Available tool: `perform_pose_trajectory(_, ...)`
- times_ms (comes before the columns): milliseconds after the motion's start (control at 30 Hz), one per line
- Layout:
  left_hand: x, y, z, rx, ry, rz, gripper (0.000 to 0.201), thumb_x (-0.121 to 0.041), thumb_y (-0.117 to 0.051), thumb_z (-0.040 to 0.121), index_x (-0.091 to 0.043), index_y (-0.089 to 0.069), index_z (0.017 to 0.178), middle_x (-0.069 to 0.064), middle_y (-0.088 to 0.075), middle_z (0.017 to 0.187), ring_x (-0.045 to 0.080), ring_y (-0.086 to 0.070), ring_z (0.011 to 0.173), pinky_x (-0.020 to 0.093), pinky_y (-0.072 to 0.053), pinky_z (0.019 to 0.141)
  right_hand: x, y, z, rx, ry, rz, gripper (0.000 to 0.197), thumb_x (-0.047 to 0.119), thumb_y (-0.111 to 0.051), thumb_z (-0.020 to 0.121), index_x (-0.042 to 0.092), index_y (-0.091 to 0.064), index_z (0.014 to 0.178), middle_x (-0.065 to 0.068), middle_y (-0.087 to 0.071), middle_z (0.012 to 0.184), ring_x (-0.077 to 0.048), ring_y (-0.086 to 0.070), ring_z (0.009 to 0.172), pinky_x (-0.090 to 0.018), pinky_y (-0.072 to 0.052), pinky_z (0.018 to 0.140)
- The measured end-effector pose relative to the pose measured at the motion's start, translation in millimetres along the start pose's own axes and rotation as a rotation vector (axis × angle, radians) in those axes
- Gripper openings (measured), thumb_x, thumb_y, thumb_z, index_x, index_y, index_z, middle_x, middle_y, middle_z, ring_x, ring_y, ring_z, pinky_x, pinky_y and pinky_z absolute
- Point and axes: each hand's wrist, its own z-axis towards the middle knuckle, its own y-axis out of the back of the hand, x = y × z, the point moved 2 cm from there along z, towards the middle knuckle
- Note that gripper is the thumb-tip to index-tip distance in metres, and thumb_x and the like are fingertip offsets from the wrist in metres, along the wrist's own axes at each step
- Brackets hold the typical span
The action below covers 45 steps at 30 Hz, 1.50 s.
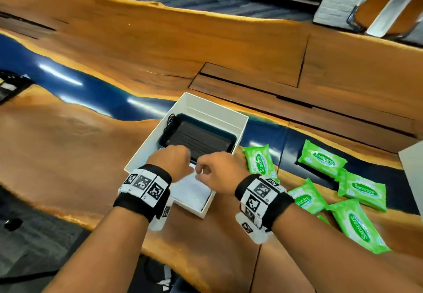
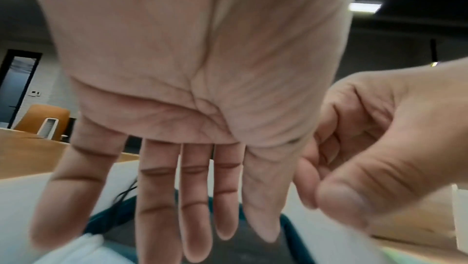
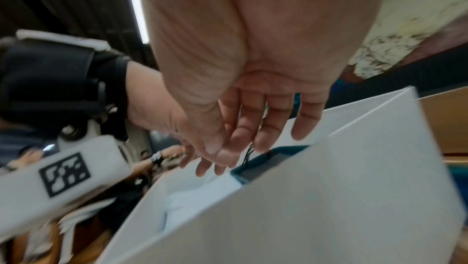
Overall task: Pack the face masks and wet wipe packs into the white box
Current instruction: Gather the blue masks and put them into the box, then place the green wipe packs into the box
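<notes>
The white box (image 1: 243,119) lies open on the wooden table. In its far half a teal tray (image 1: 230,134) holds black face masks (image 1: 196,139); white face masks (image 1: 192,189) fill the near half. My left hand (image 1: 174,160) hovers over the box middle, its fingers (image 2: 157,208) straight above the black masks (image 2: 243,252), holding nothing. My right hand (image 1: 215,169) is beside it over the box wall (image 3: 303,198), fingers (image 3: 263,126) loosely curled and empty. Several green wet wipe packs (image 1: 259,161) (image 1: 321,159) (image 1: 357,226) lie right of the box.
A blue resin strip (image 1: 96,86) runs across the table behind the box. A black object (image 1: 9,86) sits at the far left edge. A white corner (image 1: 414,167) shows at the right edge, and a chair (image 1: 384,2) stands beyond the table.
</notes>
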Motion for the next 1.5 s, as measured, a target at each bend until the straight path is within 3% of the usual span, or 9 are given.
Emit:
perform_pose_trajectory(200,-82,19,-2,-0.126,-0.242,-0.162,0.011,-0.037,-0.063,0.087,-0.026,-0.063,0.084,-0.004,-0.068,0.089,0.02,-0.062,0.087,0.033,-0.052,0.076,-81,42,-60,-0.378,-0.261,0.297,0.009,0.021,-0.07,0.082,0.022,-0.065,0.075,0.01,-0.058,0.064,-0.008,-0.054,0.063,-0.029,-0.046,0.062)
perform_pose_trajectory(467,-207,-45,13,0.077,-0.453,-0.141,0.008,-0.03,-0.065,0.085,-0.023,-0.067,0.089,-0.002,-0.068,0.097,0.02,-0.063,0.096,0.032,-0.05,0.083,-219,26,-203,-0.339,-0.747,0.256,0.008,0.01,-0.071,0.078,0.013,-0.064,0.075,0.01,-0.054,0.065,-0.015,-0.053,0.069,-0.021,-0.037,0.061)
perform_pose_trajectory(533,-232,-76,13,0.177,-0.486,-0.106,0.01,-0.028,-0.066,0.085,-0.02,-0.067,0.091,0.0,-0.067,0.102,0.021,-0.063,0.1,0.028,-0.047,0.081,-243,16,-238,-0.338,-0.852,0.25,0.01,0.007,-0.072,0.077,0.006,-0.066,0.085,-0.001,-0.062,0.077,-0.022,-0.058,0.079,-0.016,-0.034,0.06)
perform_pose_trajectory(733,-285,-174,-10,0.388,-0.455,-0.017,0.042,-0.039,-0.065,0.088,-0.016,-0.054,0.121,0.008,-0.061,0.124,0.028,-0.058,0.115,0.034,-0.047,0.088,-292,-25,-291,-0.27,-1.101,0.217,0.067,0.029,-0.082,0.068,0.015,-0.052,0.126,-0.008,-0.058,0.124,-0.031,-0.054,0.115,-0.038,-0.045,0.097)
perform_pose_trajectory(1000,-317,-215,-26,0.31,-0.213,-0.114,0.104,-0.044,-0.083,0.071,-0.007,-0.022,0.147,0.014,-0.043,0.142,0.031,-0.046,0.13,0.041,-0.044,0.104,-340,-51,-286,-0.136,-1.085,0.274,0.092,0.067,-0.077,0.032,0.03,-0.054,0.113,0.0,-0.063,0.112,-0.021,-0.061,0.101,-0.043,-0.054,0.088)
perform_pose_trajectory(1100,-317,-222,-21,0.369,-0.152,-0.266,0.094,-0.039,-0.086,0.067,-0.011,-0.033,0.14,0.008,-0.052,0.137,0.027,-0.051,0.127,0.04,-0.045,0.104,-359,-59,-285,-0.121,-1.023,0.368,0.089,0.068,-0.074,0.028,0.027,-0.058,0.106,0.002,-0.066,0.106,-0.019,-0.064,0.095,-0.041,-0.055,0.085)
perform_pose_trajectory(1233,-314,-215,-21,0.386,-0.207,-0.41,0.076,-0.026,-0.08,0.075,-0.017,-0.041,0.14,0.003,-0.058,0.132,0.023,-0.057,0.119,0.029,-0.046,0.097,-333,-23,-288,-0.161,-0.967,0.489,0.049,0.032,-0.086,0.067,0.013,-0.066,0.107,0.001,-0.071,0.104,-0.02,-0.068,0.094,-0.035,-0.055,0.086)
perform_pose_trajectory(1333,-302,-196,-19,0.416,-0.233,-0.469,0.05,-0.02,-0.079,0.076,-0.019,-0.058,0.122,0.002,-0.066,0.12,0.018,-0.062,0.104,0.025,-0.049,0.087,-329,-5,-296,-0.202,-0.948,0.603,0.039,0.02,-0.086,0.069,0.011,-0.068,0.103,-0.002,-0.074,0.097,-0.018,-0.071,0.087,-0.04,-0.058,0.084)
perform_pose_trajectory(1500,-270,-144,-12,0.407,-0.269,-0.611,0.034,-0.014,-0.083,0.075,-0.016,-0.068,0.105,-0.002,-0.072,0.104,0.015,-0.067,0.095,0.025,-0.053,0.081,-300,38,-295,-0.367,-0.844,0.733,0.034,0.004,-0.083,0.072,0.012,-0.067,0.101,-0.001,-0.072,0.093,-0.007,-0.066,0.073,-0.011,-0.052,0.062)
